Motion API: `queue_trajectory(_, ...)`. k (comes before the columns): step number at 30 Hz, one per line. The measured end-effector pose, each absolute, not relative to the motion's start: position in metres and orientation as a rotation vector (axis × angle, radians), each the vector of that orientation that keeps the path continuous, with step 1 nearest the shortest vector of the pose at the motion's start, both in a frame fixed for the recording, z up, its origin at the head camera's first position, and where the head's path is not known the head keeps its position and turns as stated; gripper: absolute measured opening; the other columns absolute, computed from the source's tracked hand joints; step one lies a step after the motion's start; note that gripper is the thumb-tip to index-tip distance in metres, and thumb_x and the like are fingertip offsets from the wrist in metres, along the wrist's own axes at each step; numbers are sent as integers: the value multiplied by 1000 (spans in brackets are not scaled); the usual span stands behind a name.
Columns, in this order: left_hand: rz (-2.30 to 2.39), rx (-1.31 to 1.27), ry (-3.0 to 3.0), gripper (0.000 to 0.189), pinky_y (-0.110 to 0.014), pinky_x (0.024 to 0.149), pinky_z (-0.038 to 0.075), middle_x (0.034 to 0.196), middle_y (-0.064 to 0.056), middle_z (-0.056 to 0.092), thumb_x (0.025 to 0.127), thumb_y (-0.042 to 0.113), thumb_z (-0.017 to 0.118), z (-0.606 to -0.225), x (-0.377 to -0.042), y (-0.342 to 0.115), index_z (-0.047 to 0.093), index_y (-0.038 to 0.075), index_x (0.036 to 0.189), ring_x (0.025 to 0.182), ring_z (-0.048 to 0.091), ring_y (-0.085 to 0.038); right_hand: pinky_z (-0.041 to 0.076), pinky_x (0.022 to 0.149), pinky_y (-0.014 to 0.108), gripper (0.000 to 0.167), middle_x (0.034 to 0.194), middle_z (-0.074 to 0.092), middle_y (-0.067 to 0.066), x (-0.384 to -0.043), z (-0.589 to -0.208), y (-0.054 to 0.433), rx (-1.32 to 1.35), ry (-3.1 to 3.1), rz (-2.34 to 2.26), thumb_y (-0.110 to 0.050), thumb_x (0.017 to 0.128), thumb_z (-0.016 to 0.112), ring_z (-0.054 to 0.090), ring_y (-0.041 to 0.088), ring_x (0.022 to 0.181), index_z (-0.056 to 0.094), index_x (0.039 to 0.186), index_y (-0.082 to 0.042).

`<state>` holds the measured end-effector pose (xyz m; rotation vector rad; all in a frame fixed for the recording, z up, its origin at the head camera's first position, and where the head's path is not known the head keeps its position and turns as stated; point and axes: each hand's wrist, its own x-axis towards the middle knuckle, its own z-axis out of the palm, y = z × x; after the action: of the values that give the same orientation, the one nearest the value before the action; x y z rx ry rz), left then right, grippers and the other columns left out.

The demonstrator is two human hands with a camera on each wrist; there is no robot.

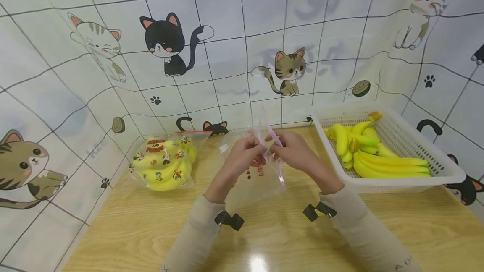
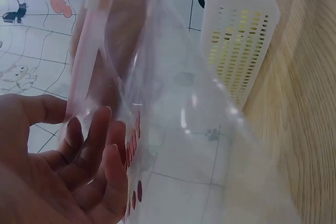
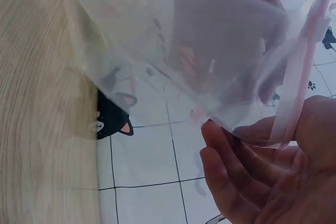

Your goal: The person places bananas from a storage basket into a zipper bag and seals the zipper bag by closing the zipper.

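Observation:
A clear plastic zip bag [image 1: 261, 194] with a pink zip strip and small red print hangs between my two hands over the table. My left hand [image 1: 242, 156] pinches one side of its mouth between thumb and index finger. On the other side, my right hand [image 1: 298, 150] pinches the opposite edge. The pink zip strip [image 2: 84, 77] runs up from the left fingertips in the left wrist view, and the mouth is parted. In the right wrist view the strip [image 3: 294, 93] passes between thumb and fingers. Nothing shows inside the bag.
To the left, a printed zip bag [image 1: 162, 163] with a red top edge holds yellow bananas. A white perforated basket [image 1: 401, 187] with several bananas [image 1: 389, 165] stands at the right. Behind the wooden table [image 1: 272, 238] rises a cat-patterned sheet [image 1: 227, 53].

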<state>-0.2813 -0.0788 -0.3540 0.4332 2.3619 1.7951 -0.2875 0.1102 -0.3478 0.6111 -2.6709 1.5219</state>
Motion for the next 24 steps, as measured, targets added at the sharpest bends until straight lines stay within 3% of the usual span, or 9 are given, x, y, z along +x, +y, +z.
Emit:
queue_trajectory(6, 1663, 537, 2525, 23, -29, 59, 53, 77, -2, 70, 99, 28, 64, -356, -281, -76, 68, 8, 88, 62, 65, -12, 58, 64, 33, 27, 80, 73, 9, -281, -345, 105, 677, -2639, 1409, -3, 97, 57, 68, 17, 69, 67, 122, -2)
queue_trajectory(14, 1669, 661, 2493, 20, -31, 64, 58, 76, -7, 71, 100, 19, 57, -347, -275, -80, 68, 4, 92, 64, 68, -15, 59, 61, 33, 16, 82, 75, 10, -282, -346, 107, 599, -2643, 1454, -9, 97, 61, 70, 17, 67, 68, 111, -3)
queue_trajectory(18, 1705, 701, 2468, 18, -31, 65, 60, 80, -12, 71, 100, 14, 55, -342, -274, -85, 66, 1, 92, 65, 69, -15, 57, 58, 33, 12, 76, 73, 9, -287, -349, 111, 517, -2661, 1452, -15, 97, 67, 68, 18, 63, 69, 102, -4)
queue_trajectory(24, 1702, 586, 2517, 25, -31, 63, 58, 79, -7, 70, 102, 23, 61, -341, -276, -88, 68, 1, 92, 66, 68, -14, 49, 49, 29, 12, 66, 66, 5, -291, -352, 115, 476, -2690, 1412, -16, 95, 71, 60, 16, 55, 68, 88, -7)
